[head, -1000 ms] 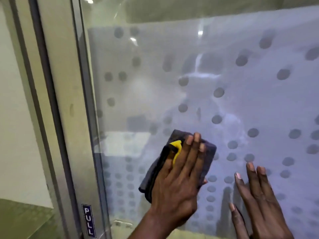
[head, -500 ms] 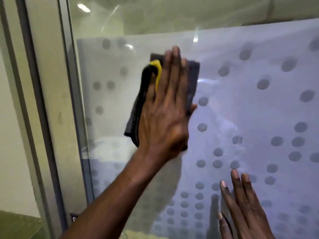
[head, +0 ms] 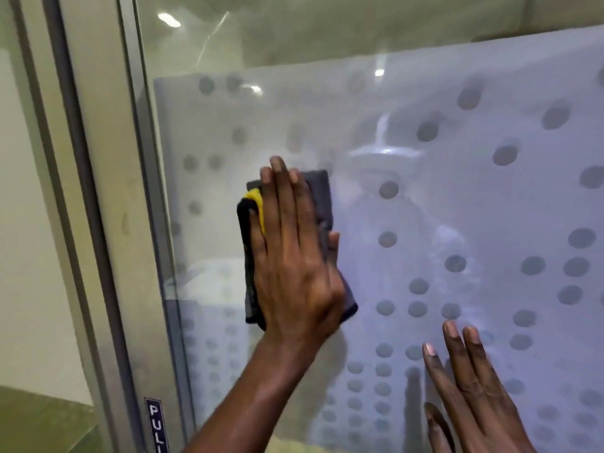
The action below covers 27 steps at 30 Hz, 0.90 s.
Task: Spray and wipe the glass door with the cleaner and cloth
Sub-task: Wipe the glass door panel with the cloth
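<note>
Blue "PULL" sticker (head: 156,426) on frame (head: 108,223), left of cloth (head: 322,204).

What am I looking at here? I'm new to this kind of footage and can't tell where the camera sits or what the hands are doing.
There is no machine here: a person is working with bare hands, and the single picture comes from a camera worn on their head, looking forward and down. In front of them stands a glass door covered in a frosted film with grey dots. Its metal frame runs down the left side, with a small "PULL" label near the bottom. The left hand lies flat, pressing a folded dark grey cloth with a yellow edge against the glass. The right hand holds nothing; it appears to rest open on the glass lower down, fingers spread. Faint smears show on the glass to the right of the cloth. No spray bottle is in view.
</note>
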Tool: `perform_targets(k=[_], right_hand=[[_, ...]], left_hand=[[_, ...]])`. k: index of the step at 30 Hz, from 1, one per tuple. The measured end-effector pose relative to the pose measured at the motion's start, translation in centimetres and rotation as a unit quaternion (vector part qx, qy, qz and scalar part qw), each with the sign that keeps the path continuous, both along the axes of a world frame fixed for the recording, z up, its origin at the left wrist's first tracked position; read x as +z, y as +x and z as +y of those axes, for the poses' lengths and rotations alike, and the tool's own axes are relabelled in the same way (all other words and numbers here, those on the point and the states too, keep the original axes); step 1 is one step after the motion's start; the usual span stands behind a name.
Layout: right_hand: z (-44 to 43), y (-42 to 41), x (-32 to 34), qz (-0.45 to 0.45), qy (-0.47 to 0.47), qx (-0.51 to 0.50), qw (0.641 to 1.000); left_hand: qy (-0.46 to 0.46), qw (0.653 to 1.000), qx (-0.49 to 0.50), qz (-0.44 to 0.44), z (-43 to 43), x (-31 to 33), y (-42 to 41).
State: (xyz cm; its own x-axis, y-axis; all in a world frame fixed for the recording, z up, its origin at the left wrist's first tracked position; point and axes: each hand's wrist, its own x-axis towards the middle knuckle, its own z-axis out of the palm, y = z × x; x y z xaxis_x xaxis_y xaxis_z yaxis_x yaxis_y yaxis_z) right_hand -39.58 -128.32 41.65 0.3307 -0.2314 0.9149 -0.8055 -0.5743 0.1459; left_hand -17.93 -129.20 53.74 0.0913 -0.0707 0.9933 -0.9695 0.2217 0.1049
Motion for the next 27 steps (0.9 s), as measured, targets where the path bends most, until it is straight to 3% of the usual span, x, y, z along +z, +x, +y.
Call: perform_targets(k=[3, 6, 11, 14, 16, 19, 23, 27], right_hand=[[-0.3, -0.4, -0.3, 0.023, -0.002, -0.003, 1.000], [-0.7, -0.6, -0.7, 0.031, 0.008, 0.002, 0.999], [0.1, -1.7, -0.3, 0.044, 0.005, 0.033, 0.998], [0.6, -3.5, 0.0, 0.013, -0.001, 0.029, 1.000], [0.9, -4.2, 0.4, -0.046, 0.019, 0.006, 0.999], [0.7, -5.3, 0.6, -0.089, 0.029, -0.043, 0.995], [-0.5, -6.6, -0.2, -0.046, 0.014, -0.068, 0.997], [-1.6, -6.8, -1.2, -0.058, -0.004, -0.063, 0.996]], left_hand=[[-0.017, 0.998, 0.009, 0.058, -0.4, 5.9, -0.5], [0.005, 1.000, 0.006, -0.023, -0.7, 6.2, -1.9], [0.065, 0.977, -0.001, -0.202, -0.8, -4.3, -4.7], [0.094, 0.969, 0.043, -0.223, -0.4, -12.6, -5.8], [0.096, 0.971, 0.065, -0.211, -0.2, -14.4, -5.6], [0.077, 0.987, 0.016, -0.139, 0.0, -10.3, -5.0], [-0.003, 1.000, -0.022, -0.006, -0.6, 2.0, -4.6], [-0.005, 1.000, 0.014, -0.009, -1.5, 8.8, -5.7]])
